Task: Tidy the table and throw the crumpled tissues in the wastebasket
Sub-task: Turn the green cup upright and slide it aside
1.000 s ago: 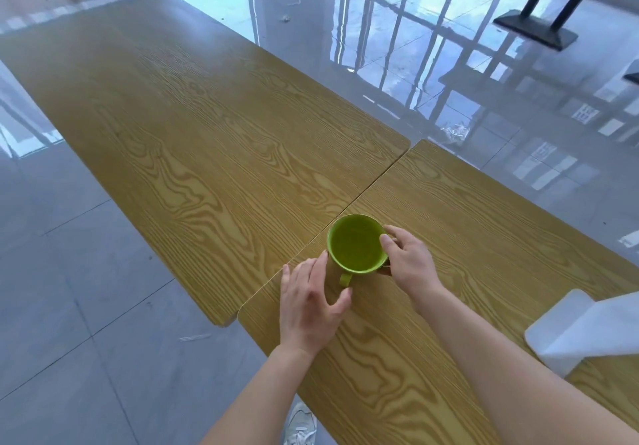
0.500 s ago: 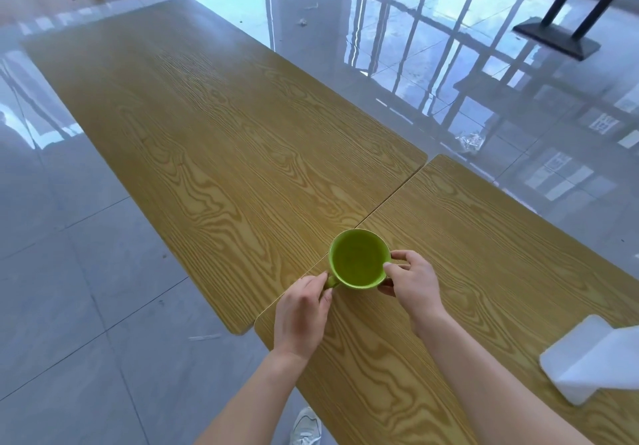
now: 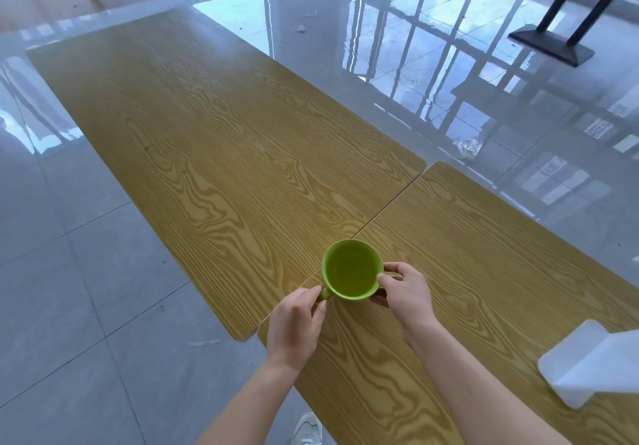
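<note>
Looks forward and down from head height, wide-angled, along a wooden table point(image 3: 242, 154). Sits close above the left hand point(image 3: 294, 327) and right hand point(image 3: 408, 292) at bottom centre; takes in tiled floor point(image 3: 69, 306) on both sides.

No text or label can be read.

A long yellow-brown wood-grain tabletop point(image 3: 224, 116) butts against a second matching tabletop point(image 3: 501, 254) on its right. Around it spreads a glossy grey tiled floor point(image 3: 69, 289), mirroring barred window light point(image 3: 415, 47) beyond it. Further beyond stands a black metal stand base point(image 3: 553, 43). What may be crumpled clear plastic point(image 3: 467, 147) lies to its right.
</note>
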Tool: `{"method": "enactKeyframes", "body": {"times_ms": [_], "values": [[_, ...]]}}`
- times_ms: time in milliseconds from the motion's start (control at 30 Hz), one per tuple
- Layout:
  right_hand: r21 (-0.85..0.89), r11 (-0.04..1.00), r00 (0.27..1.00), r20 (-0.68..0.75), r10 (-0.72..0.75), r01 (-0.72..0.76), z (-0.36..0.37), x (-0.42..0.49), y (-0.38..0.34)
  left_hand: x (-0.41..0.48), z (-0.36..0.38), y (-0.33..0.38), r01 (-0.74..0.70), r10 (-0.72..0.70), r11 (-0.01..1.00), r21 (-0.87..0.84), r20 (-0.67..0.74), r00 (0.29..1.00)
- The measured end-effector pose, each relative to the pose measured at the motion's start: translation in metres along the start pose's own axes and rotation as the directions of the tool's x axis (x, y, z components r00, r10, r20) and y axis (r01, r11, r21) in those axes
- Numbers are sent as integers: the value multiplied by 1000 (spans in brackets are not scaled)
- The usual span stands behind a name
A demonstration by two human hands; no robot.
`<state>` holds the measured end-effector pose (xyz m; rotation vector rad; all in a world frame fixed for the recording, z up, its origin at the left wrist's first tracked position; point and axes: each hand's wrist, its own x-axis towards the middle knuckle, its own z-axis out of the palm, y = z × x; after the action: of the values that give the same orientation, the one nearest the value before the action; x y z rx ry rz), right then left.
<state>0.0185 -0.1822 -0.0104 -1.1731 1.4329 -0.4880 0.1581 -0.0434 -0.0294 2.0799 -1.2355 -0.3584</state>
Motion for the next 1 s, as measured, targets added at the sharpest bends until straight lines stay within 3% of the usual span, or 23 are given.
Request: {"method": "enactKeyframes", "body": {"times_ms": [467,667,1000], "values": [[-135,990,999,10,-37,38,-4,-17,-4,-11,-11,-1,-28,28,999,32,0,1000],[-270,960,996,-6,-84,79,-32,-43,-4,-21,-21,31,-199,195,973,117,46,980],[-406,909,979,-128,-156,91,-96,-105,19,-25,-3,98,-386,366,921,43,241,899]]}}
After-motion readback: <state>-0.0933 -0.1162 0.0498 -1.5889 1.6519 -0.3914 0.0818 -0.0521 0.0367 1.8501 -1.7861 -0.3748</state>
